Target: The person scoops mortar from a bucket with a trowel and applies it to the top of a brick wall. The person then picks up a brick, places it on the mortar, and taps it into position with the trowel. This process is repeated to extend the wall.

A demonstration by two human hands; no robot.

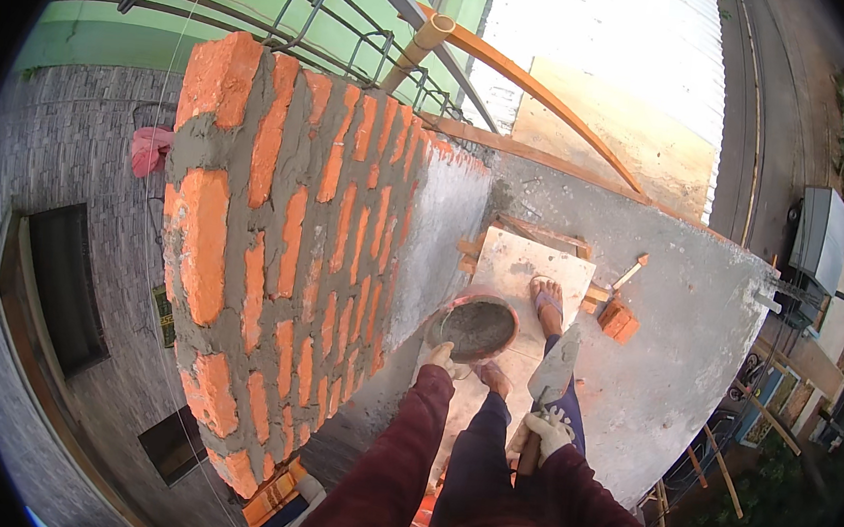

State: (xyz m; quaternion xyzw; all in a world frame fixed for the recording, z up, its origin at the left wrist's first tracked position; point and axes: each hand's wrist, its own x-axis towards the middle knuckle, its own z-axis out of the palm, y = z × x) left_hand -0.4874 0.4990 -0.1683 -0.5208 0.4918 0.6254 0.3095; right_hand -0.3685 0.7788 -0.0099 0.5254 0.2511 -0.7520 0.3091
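On a concrete ledge (678,316) beside one brick wall (283,241): one pan (475,326) of mortar, rim gripped by the gloved left hand (437,357). The gloved right hand (546,433) is closed on one trowel (552,375), blade up. Two loose bricks (618,319) lie near the board (527,273). The ledge's right edge drops to open street; little standing room remains.

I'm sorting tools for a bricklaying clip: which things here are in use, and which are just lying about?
In use:
- left hand on the rim of the mortar pan
- right hand gripping the trowel
- brick wall beside them

Lying about:
- loose bricks on the slab
- hammer-like tool
- pink rag by the wall
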